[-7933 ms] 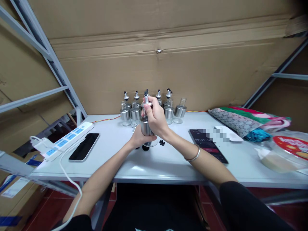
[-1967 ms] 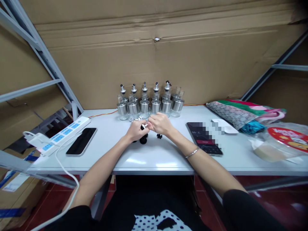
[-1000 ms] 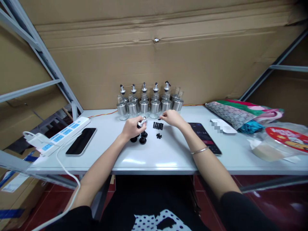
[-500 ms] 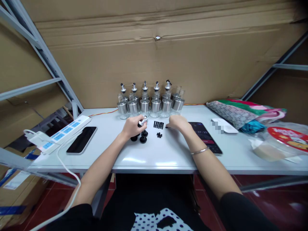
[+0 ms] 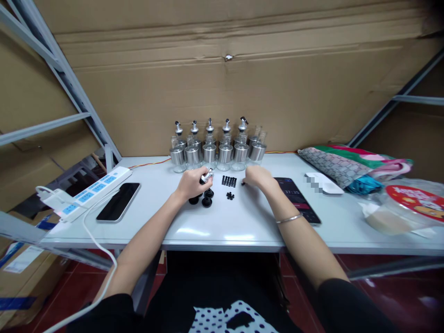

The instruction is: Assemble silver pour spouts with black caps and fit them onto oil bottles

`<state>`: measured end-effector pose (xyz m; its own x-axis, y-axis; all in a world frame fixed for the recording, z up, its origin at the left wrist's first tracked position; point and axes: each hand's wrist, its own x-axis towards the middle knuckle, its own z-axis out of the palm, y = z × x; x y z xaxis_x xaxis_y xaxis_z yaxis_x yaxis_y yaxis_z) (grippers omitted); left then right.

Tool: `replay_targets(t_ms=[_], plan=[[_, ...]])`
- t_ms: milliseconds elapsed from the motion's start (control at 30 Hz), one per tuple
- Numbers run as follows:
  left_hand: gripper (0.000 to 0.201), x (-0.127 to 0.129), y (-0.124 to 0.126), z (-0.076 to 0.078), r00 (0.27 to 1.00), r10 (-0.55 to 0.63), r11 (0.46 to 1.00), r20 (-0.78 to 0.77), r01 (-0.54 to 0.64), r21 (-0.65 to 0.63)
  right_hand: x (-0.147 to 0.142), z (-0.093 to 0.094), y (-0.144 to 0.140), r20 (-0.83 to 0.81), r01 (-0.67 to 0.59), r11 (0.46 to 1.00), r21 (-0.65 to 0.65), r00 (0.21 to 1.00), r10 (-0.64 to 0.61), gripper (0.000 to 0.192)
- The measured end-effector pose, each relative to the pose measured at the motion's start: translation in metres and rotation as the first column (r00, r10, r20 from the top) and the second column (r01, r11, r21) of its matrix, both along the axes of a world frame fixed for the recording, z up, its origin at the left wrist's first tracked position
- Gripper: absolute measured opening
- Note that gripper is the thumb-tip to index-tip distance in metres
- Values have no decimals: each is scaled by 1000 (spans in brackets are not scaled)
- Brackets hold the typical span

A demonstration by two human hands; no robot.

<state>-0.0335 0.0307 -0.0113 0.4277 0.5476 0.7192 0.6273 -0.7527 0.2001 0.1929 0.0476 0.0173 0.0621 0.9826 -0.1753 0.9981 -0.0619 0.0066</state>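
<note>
Mid-desk, toward the rear edge: left hand (image 5: 190, 183) is curled around a metal pourer spout (image 5: 207, 175). Right hand (image 5: 256, 176) pinches a small black plug (image 5: 243, 183) off the desk (image 5: 222, 226); pinch lightly, align plug squarely with spout.

Phone (image 5: 296, 198) screen shows timer digits, roughly "37:25"; rest unreadable.

Metal pourer spout (image 5: 207, 175): silver with a dark stopper end, tilted, tip pointing up and right, gripped in the fingers of the left hand (image 5: 190, 183) above the white table. Small black piece (image 5: 243, 183): on the table surface at the fingertips of the right hand (image 5: 257, 177), which curls over it; shape too small to tell.
</note>
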Motion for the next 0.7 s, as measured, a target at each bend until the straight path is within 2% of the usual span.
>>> replay_targets(t_ms=[700], plan=[[14, 0, 0, 0, 1000, 1, 1000, -3, -1, 5, 3, -4, 3, -68, -73, 996, -55, 995, 69, 17]])
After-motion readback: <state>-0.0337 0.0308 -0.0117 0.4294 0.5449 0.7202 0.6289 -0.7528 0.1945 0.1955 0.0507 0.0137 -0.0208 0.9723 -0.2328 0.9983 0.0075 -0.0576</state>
